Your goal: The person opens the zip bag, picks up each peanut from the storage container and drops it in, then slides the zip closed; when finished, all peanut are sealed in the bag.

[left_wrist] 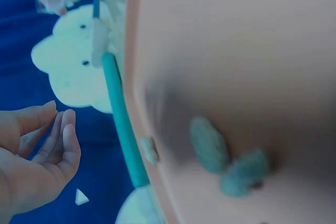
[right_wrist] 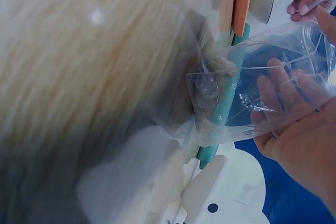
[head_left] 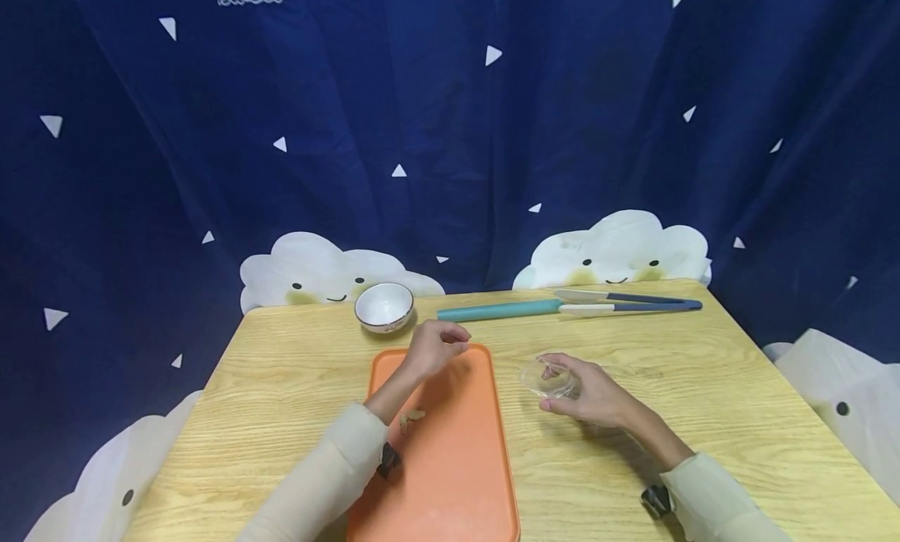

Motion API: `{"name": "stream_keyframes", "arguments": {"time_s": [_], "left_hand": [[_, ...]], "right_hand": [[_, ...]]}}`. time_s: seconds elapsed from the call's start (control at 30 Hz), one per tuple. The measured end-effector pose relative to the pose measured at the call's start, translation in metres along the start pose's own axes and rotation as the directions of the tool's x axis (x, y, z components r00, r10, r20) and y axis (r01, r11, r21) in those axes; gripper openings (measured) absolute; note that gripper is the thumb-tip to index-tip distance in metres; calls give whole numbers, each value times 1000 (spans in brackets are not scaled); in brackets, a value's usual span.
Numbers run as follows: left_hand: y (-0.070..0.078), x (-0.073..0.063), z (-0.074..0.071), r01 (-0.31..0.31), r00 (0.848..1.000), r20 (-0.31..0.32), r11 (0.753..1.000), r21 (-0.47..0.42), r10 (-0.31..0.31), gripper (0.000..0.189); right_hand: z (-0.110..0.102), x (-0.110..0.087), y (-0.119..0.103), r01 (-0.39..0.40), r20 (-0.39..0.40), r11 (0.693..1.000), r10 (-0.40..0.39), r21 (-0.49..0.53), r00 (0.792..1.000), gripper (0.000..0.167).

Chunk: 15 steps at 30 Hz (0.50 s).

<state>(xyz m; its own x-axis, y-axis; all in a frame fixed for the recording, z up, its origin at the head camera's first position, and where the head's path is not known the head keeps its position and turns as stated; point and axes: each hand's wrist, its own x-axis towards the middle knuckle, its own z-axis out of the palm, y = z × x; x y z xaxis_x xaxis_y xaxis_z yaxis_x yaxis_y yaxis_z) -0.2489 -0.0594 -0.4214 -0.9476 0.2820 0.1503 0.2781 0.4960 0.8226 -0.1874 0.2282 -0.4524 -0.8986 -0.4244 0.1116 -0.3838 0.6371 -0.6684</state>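
My right hand [head_left: 591,394] grips a clear plastic bag [right_wrist: 231,119] by its open end, right of the tray. Brown lumps that look like peanuts in the shell [right_wrist: 221,66] lie at the bag's bottom. Over the far end of an orange tray [head_left: 450,464], my left hand [head_left: 432,347] hangs with fingers loosely bent. Its thumb tip is close to the fingertips, and nothing shows between them. A few peanuts lie on the tray; the left wrist view has one peanut [left_wrist: 208,144] beside another [left_wrist: 244,174], and a smaller-looking one [left_wrist: 149,150] near the rim.
Behind the tray stands a white bowl [head_left: 384,306] with a dark rim. A teal stick [head_left: 499,311] lies along the table's back edge, its right end by tongs [head_left: 633,303] with blue handles and pale tips. A dark blue curtain [head_left: 450,120] hangs behind.
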Motion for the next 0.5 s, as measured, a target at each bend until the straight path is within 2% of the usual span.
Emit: {"name": "stream_keyframes", "arguments": {"time_s": [0.13, 0.3, 0.4, 0.5], "left_hand": [[-16, 5, -6, 33, 999, -39, 999, 16, -33, 11], [-33, 10, -12, 48, 995, -85, 997, 57, -43, 12], [-40, 11, -12, 53, 995, -88, 994, 96, -44, 10], [-44, 11, -12, 74, 996, -65, 989, 127, -66, 9]], "right_hand": [[-1, 0, -1, 7, -1, 1000, -7, 5, 1000, 67], [-1, 0, 0, 17, -10, 1000, -17, 1, 1000, 68], [0, 0, 1, 14, -6, 1000, -14, 5, 1000, 68], [0, 0, 1, 8, -1, 1000, -8, 9, 1000, 67]]}}
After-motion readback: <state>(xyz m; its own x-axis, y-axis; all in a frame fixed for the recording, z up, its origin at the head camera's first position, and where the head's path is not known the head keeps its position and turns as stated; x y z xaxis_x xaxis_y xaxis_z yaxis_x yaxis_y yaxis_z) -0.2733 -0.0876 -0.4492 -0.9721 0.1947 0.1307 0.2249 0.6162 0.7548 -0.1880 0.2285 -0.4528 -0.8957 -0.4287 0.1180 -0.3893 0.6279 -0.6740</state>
